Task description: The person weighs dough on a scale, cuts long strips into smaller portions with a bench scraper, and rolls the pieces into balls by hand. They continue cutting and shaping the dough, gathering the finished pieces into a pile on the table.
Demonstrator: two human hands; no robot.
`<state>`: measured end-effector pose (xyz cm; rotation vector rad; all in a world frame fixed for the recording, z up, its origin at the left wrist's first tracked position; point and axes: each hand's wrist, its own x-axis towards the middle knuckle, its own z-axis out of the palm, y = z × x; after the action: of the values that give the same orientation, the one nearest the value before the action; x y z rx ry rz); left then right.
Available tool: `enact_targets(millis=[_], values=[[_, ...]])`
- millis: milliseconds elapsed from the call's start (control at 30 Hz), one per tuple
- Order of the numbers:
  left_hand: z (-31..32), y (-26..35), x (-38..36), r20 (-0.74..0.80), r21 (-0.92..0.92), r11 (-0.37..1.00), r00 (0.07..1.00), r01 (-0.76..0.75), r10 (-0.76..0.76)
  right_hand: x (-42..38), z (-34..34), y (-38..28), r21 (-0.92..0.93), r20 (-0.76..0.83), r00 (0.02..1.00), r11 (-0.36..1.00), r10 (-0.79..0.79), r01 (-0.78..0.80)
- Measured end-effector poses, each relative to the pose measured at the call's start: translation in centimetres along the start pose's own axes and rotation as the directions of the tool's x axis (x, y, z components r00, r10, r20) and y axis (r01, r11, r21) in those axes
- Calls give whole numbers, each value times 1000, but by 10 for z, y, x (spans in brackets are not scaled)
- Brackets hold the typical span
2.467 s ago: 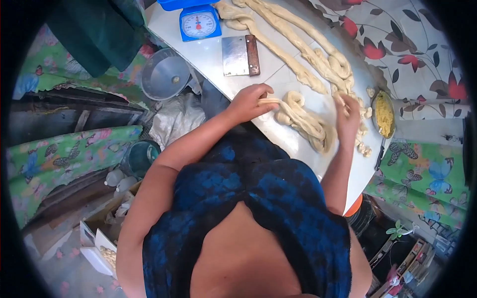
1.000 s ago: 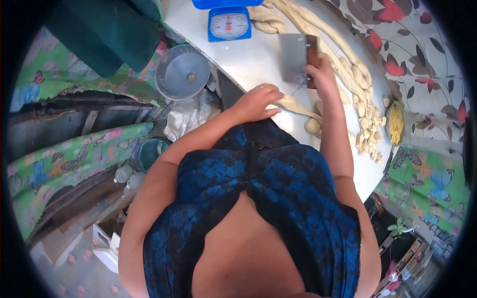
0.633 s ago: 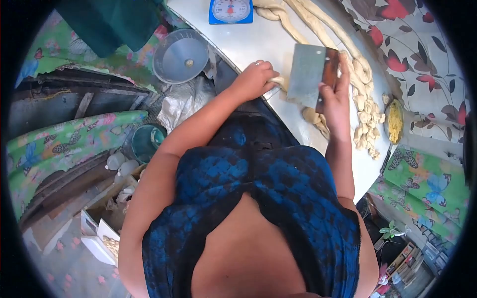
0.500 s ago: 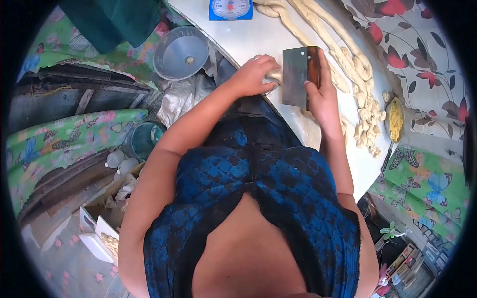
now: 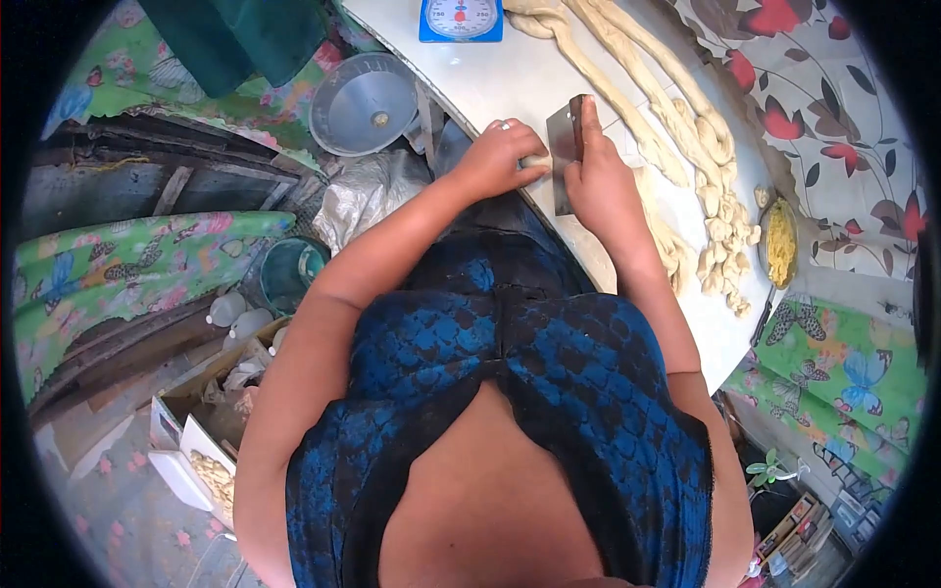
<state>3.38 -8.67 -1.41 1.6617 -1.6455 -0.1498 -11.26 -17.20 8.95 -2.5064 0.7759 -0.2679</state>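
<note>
My left hand [image 5: 498, 162], wearing a ring, is closed around the end of a piece of dough [image 5: 535, 162] at the table's near edge. My right hand [image 5: 603, 186] grips the dark wooden handle of a dough scraper [image 5: 562, 142]. Its broad metal blade is turned nearly edge-on, upright just right of the dough in my left fingers. Long pale dough ropes [image 5: 613, 88] run across the white table [image 5: 446, 69]. Beyond my right hand lies a heap of small cut dough pieces [image 5: 725, 240]. Part of the dough beside my right wrist is hidden.
A blue dial scale [image 5: 461, 20] stands at the table's far left. On the right edge sits a dish of yellow, crumbly food [image 5: 781, 245]. Left of the table are a grey basin [image 5: 343, 108], a silvery sack [image 5: 368, 191] and a green bucket [image 5: 289, 274].
My right hand has moved left and turned the scraper from flat-facing to nearly edge-on, close to the dough. My left hand stays almost in place.
</note>
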Motion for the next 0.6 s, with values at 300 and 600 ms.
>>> enact_targets(millis=[300, 600], values=[[6, -3, 1, -77, 39, 999, 997, 18, -15, 65, 22, -8, -151, 50, 999, 988, 4, 3], [3, 0, 4, -176, -77, 993, 979, 95, -107, 78, 5, 39, 112, -277, 954, 982, -117, 153]])
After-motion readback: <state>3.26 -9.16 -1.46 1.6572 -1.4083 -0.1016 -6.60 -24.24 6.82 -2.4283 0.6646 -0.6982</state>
